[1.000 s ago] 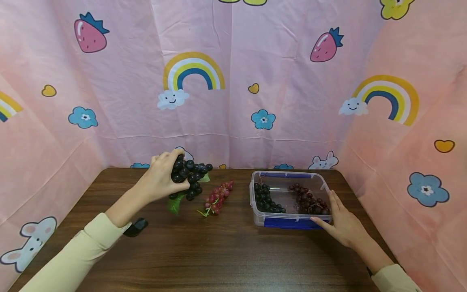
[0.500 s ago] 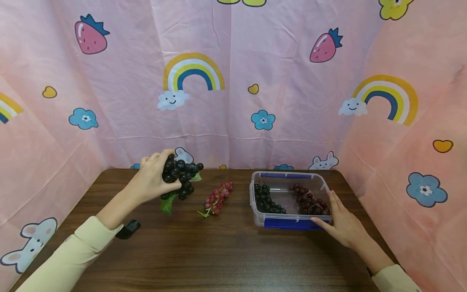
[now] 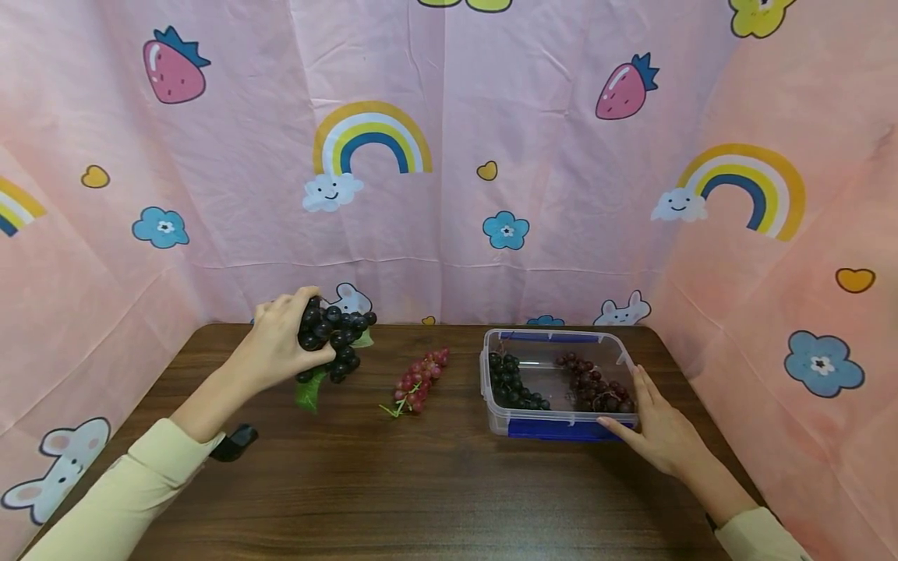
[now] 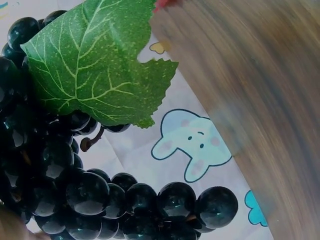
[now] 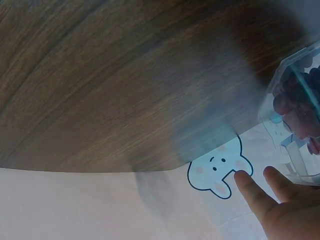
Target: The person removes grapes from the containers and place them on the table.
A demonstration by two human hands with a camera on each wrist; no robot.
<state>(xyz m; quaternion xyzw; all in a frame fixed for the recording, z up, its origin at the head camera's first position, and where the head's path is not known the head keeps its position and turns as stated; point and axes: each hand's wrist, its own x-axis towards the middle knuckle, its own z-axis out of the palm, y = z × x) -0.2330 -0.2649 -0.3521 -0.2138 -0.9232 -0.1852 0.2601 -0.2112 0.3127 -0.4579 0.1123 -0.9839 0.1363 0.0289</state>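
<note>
My left hand [image 3: 279,339] grips a bunch of black grapes [image 3: 337,331] above the left side of the table. Green leaves hang from the bunch, and one large leaf [image 4: 100,65] fills the upper part of the left wrist view. At the right, my right hand [image 3: 662,428] rests against the corner of a clear plastic box [image 3: 496,421] with blue clips, its fingers fairly straight. Inside the box lie dark green-black grapes [image 3: 512,386] on the left and dark red grapes [image 3: 592,382] on the right. A bunch of red grapes [image 3: 422,380] lies on the table between the held bunch and the box.
The wooden table [image 3: 421,491] carries everything, and a pink patterned cloth [image 3: 449,195] rises along its back and sides. A black object [image 3: 235,442] shows beside the left wrist.
My left hand has shifted left with the black grapes, away from the red bunch and the box. The right hand and the box stay where they were.
</note>
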